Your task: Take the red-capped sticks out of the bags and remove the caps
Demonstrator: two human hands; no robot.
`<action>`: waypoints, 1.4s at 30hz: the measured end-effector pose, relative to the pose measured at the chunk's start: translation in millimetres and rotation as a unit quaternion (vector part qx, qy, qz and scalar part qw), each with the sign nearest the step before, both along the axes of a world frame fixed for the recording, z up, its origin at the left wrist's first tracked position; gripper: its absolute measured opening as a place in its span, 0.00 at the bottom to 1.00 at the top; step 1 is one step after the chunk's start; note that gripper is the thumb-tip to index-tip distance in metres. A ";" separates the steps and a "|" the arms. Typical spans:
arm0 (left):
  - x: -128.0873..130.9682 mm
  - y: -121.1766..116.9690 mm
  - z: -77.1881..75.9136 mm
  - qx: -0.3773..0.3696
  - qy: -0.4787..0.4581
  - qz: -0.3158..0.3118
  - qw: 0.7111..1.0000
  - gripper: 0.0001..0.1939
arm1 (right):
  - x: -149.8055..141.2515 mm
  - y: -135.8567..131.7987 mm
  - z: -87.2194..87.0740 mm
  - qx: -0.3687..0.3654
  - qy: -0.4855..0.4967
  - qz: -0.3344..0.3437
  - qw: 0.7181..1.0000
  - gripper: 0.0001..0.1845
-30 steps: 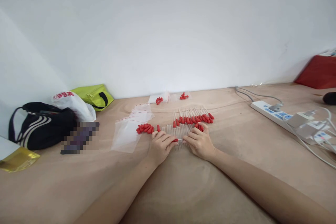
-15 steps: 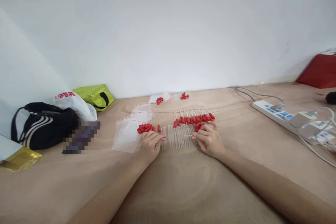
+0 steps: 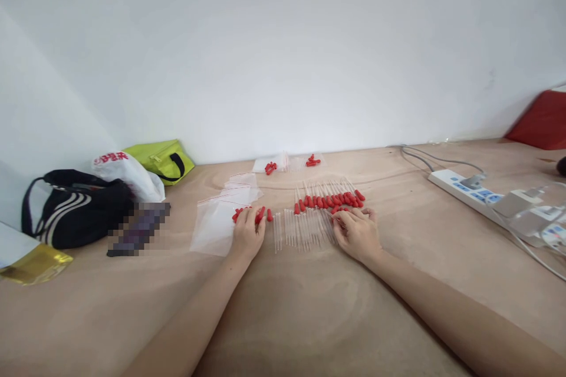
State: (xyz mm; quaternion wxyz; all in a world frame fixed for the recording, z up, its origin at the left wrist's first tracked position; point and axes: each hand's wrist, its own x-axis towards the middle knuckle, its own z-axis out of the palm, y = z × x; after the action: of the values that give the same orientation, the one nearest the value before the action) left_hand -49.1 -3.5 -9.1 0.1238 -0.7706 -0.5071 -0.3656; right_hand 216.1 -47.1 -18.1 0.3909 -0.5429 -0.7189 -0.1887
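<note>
My left hand (image 3: 248,232) rests over a pile of red rubber bulbs (image 3: 237,214), with one tilted bulb (image 3: 260,214) between its index finger and thumb. A single bulb (image 3: 269,215) lies just right of it. Thin glass dropper tubes (image 3: 305,230) lie in a row between my hands. At the row's right end, my right hand (image 3: 359,232) has its fingers pinched together around what looks like a glass tube, mostly hidden. More red bulbs show just beyond those fingers. Farther back, several droppers with red bulbs fitted (image 3: 329,201) lie side by side, tips away from me.
Clear zip bags (image 3: 210,230) overlap on the left; two more bags by the wall hold red droppers or bulbs (image 3: 313,160). A black bag (image 3: 84,212), a white plastic bag (image 3: 141,179) and a lime pouch (image 3: 161,162) stand far left. A power strip (image 3: 464,194) with cables lies right.
My left hand has moved left and back from the tubes onto the bulb pile. My right hand has shifted slightly right, and the tube that stuck out leftward from its fingers no longer shows clearly.
</note>
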 end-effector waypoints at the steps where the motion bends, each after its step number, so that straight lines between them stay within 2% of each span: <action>1: 0.4 -0.5 1.5 -0.003 0.022 0.018 1.000 0.09 | -0.4 0.0 0.0 -0.002 -0.002 -0.004 1.000 0.08; 5: 3.0 -4.6 7.1 0.004 0.086 0.075 0.993 0.09 | -1.7 0.3 0.1 -0.014 -0.010 -0.001 1.000 0.08; 12: 11.2 -11.6 14.2 0.002 0.073 0.044 0.996 0.09 | -1.2 -4.2 4.1 -0.048 -0.050 0.029 0.997 0.11; 15: 25.5 -9.1 20.2 -0.041 0.082 0.025 0.996 0.09 | -0.8 -6.6 6.4 -0.066 -0.064 0.035 0.995 0.15; 19: 52.1 7.1 25.9 -0.123 0.076 0.019 0.989 0.11 | -0.1 -7.2 7.6 -0.077 -0.067 0.045 0.994 0.16; 23: 70.6 26.9 25.9 -0.202 0.074 0.036 0.976 0.12 | 2.8 -4.7 6.4 -0.059 -0.042 0.028 0.997 0.15; 26: 75.7 34.4 24.3 -0.227 0.083 0.037 0.970 0.11 | 6.4 -1.0 5.1 -0.039 -0.007 0.011 0.999 0.15; 30: 78.1 35.9 22.1 -0.218 0.053 0.047 0.973 0.09 | 10.5 3.2 4.1 -0.024 0.034 -0.005 0.999 0.17; 37: 71.5 24.8 23.6 -0.178 -0.013 0.121 0.976 0.09 | 17.5 6.7 2.3 -0.025 0.056 -0.022 0.998 0.15; 40: 56.3 7.1 23.4 -0.122 -0.023 0.097 0.987 0.05 | 18.6 8.3 0.6 -0.020 0.072 -0.003 0.997 0.12; 42: 44.1 -7.9 21.4 -0.089 -0.001 0.050 0.995 0.04 | 16.9 8.4 0.3 -0.012 0.078 0.028 0.996 0.12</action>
State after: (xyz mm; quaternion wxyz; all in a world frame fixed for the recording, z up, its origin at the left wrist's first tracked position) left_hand -5.0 -11.4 12.3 0.0718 -0.7519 -0.5757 -0.3132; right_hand 233.0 -38.7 -17.8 0.4447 -0.5401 -0.7033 -0.1259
